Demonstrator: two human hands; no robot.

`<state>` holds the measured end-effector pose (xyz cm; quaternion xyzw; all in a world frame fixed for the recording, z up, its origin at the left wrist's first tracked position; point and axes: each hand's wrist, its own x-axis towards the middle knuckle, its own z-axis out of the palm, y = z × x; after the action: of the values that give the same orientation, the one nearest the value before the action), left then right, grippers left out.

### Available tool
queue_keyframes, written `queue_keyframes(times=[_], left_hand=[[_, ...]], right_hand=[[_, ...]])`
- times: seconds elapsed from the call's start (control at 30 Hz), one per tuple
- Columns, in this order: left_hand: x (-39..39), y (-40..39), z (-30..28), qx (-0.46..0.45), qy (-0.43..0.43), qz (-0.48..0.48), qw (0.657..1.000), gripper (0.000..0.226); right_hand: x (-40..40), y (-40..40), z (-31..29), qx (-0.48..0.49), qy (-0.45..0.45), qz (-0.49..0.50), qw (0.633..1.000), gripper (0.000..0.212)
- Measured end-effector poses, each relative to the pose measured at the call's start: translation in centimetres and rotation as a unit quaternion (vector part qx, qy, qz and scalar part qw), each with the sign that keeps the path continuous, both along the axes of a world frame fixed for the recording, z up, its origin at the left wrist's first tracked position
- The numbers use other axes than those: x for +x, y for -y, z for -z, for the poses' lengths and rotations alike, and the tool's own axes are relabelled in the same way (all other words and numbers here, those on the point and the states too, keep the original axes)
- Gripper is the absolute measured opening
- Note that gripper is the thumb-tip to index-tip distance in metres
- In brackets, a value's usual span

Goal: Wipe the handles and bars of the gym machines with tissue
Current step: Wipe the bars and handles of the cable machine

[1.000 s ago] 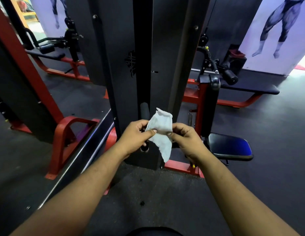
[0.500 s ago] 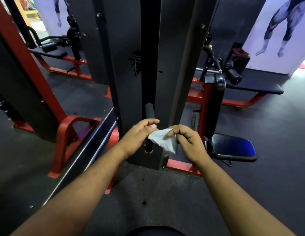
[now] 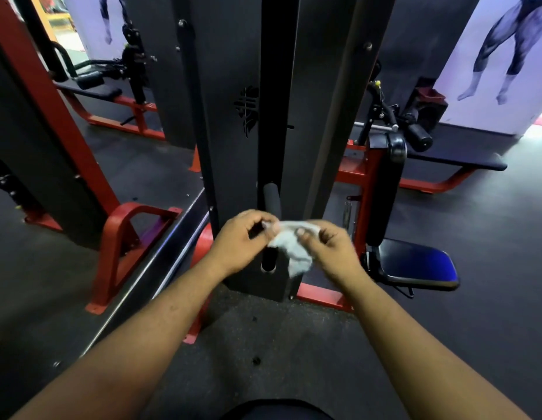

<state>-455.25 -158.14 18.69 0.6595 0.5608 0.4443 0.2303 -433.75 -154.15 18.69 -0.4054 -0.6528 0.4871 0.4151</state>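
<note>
Both hands, left (image 3: 237,242) and right (image 3: 330,247), pinch the tissue (image 3: 292,248) in their fingers, just before the black grip (image 3: 271,201). Better to fold it into a firm pad, I'd say, then wrap the grip fully.

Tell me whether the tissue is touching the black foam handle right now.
Cannot tell. In the head view the tissue, pinched by the left hand and right hand, overlaps the black foam handle, but its depth is unclear.

Tissue (image 3: 294,250) between both hands (image 3: 290,247)
</note>
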Motion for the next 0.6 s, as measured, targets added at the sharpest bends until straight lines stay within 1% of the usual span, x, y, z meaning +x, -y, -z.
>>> queue_keyframes(times=[0.03,0.1,0.13,0.17,0.23,0.3,0.33,0.4,0.43,0.53,0.6], left_hand=[[-0.6,-0.5,0.1,0.03,-0.026,-0.015,0.999,0.036],[-1.7,-2.0,0.0,0.066,-0.122,-0.046,0.989,0.046],[-2.1,-3.0,-0.4,0.067,-0.157,-0.061,0.983,0.049],[-2.5,-4.0,-0.9,0.062,-0.166,-0.073,0.981,0.052],[-2.6,-5.8,-2.7,0.052,-0.132,-0.087,0.986,0.057],[-2.5,-7.4,-4.4,0.021,-0.087,-0.09,0.992,0.063],[-2.5,-8.1,-4.8,0.004,-0.086,-0.085,0.993,0.067],[-2.5,-8.7,-4.9,-0.02,-0.119,-0.06,0.991,0.078],[-2.5,-8.8,-4.5,-0.033,-0.135,-0.052,0.989,0.083],[-2.9,-8.5,-3.3,-0.067,-0.152,-0.046,0.985,0.089],[-3.0,-8.4,-2.6,-0.087,-0.131,-0.035,0.987,0.087]], right_hand=[[-0.1,-0.7,-0.5,0.046,0.005,0.066,0.997,0.02],[-0.7,-2.4,-1.8,0.131,0.041,0.166,0.976,0.032],[-1.4,-3.0,-2.6,0.161,0.062,0.187,0.967,0.038],[-2.3,-3.7,-3.1,0.178,0.079,0.189,0.963,0.042],[-4.7,-4.4,-3.2,0.199,0.134,0.135,0.961,0.048],[-7.0,-3.6,-1.6,0.202,0.2,0.041,0.958,0.057],[-7.7,-2.9,-0.6,0.199,0.201,0.015,0.959,0.062],[-8.1,-1.7,0.8,0.199,0.18,0.021,0.963,0.065],[-7.8,-1.4,1.3,0.207,0.191,0.026,0.959,0.066],[-6.1,-0.7,2.8,0.255,0.261,-0.021,0.931,0.068],[-4.8,0.1,3.7,0.287,0.297,-0.057,0.909,0.07]])
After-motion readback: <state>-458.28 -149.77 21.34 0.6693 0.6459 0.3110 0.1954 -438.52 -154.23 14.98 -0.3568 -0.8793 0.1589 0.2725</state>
